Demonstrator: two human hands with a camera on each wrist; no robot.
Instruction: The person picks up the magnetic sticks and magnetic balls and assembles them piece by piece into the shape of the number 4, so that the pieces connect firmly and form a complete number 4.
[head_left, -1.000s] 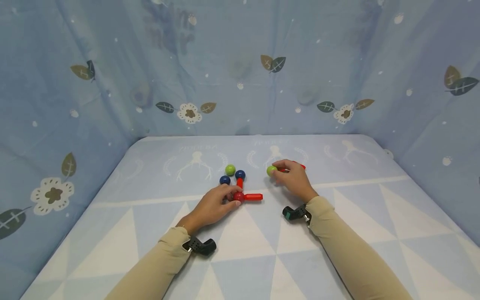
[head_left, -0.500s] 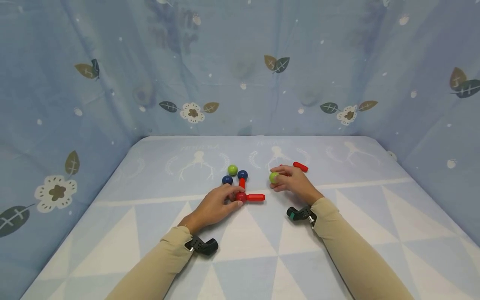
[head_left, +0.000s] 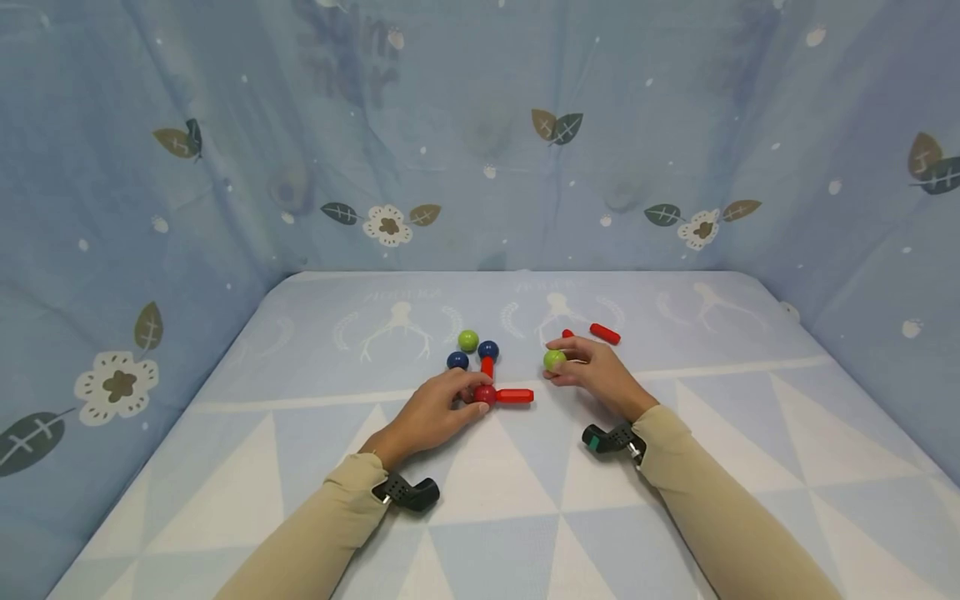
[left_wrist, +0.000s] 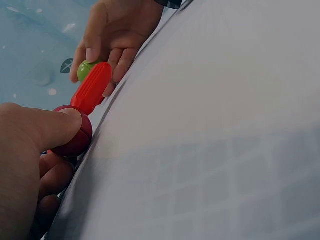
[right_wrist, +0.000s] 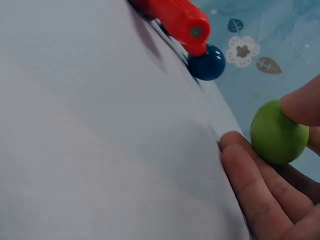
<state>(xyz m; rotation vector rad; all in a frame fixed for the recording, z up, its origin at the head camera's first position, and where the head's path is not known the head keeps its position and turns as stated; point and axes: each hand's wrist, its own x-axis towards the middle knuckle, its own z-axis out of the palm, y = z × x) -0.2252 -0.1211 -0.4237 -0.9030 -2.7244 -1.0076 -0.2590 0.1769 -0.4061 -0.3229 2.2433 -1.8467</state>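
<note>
Over the near side of the worktop (head_left: 495, 475), two tan sleeves reach forward, the left sleeve (head_left: 315, 525) and the right sleeve (head_left: 731, 512), each with a black wrist device at the cuff, the left device (head_left: 414, 494) and the right device (head_left: 609, 437).

Farther on, near the middle between the left and right edges, the left hand (head_left: 431, 417) grips a red ball (head_left: 486, 394), thumb on one side and fingers curled about the other. From that ball one red rod (head_left: 516, 396) points toward the right edge, while a second red rod (head_left: 487, 367) runs toward the far edge and meets a blue ball (head_left: 488, 350); whether it is pushed into it I cannot tell.

Well apart from the left hand, on the right-edge side, the right hand (head_left: 596, 372) pinches a green ball (head_left: 555, 360) between thumb and fingers. Whether that ball is clear of the cloth I cannot tell.

Just beyond the left hand's knuckles sits another blue ball (head_left: 457, 360), and past it, toward the far edge, a second green ball (head_left: 468, 340), just beside both blue ones.

Beyond the right hand lie a red piece (head_left: 567, 333), mostly hidden by the fingers, and a loose red rod (head_left: 605, 333), slanted, nearer the far right corner. Behind the far edge hangs a blue curtain (head_left: 465, 100) printed with leaves and flowers.
</note>
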